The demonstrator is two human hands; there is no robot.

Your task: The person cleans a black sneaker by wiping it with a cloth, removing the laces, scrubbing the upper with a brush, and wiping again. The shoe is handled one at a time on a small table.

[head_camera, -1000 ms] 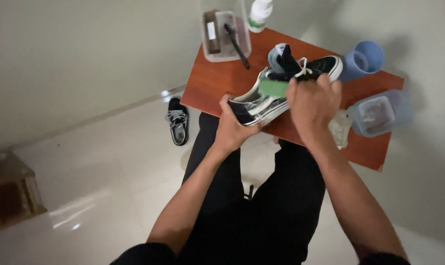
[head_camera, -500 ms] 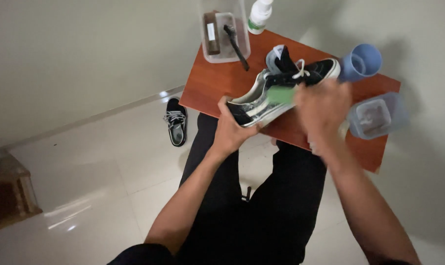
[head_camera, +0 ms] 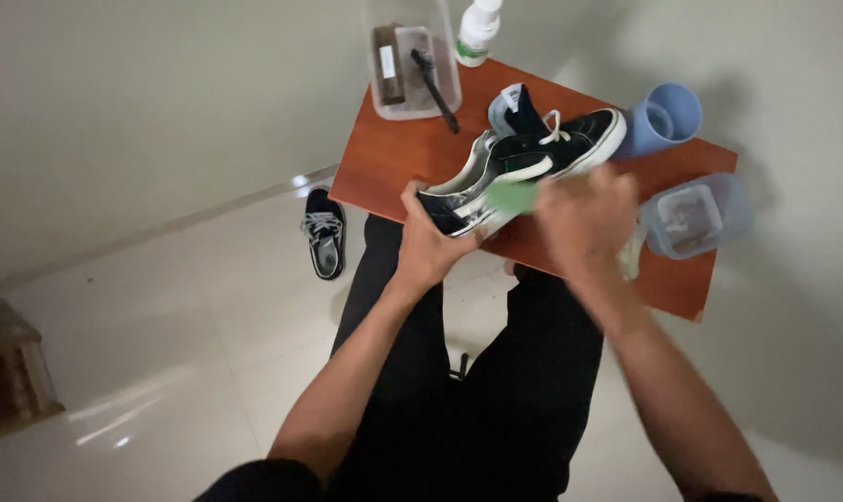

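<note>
Steadying the black canvas sneaker with white laces and white rubber sole [head_camera: 519,163] over the red-brown wooden worktop [head_camera: 398,158], the left hand [head_camera: 433,244] clamps its toe end, while the blurred right hand [head_camera: 584,218] presses a small green sponge [head_camera: 513,196] against the sidewall beside that grip. Judging by this, firm toe support and short strokes along the sole edge suit best.

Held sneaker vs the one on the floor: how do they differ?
The held sneaker is gripped at one end by the left hand above the wooden table; the floor sneaker lies untouched on the tiles. The held one is tipped on its side, the floor one sits sole-down. Both are black with white laces.
</note>
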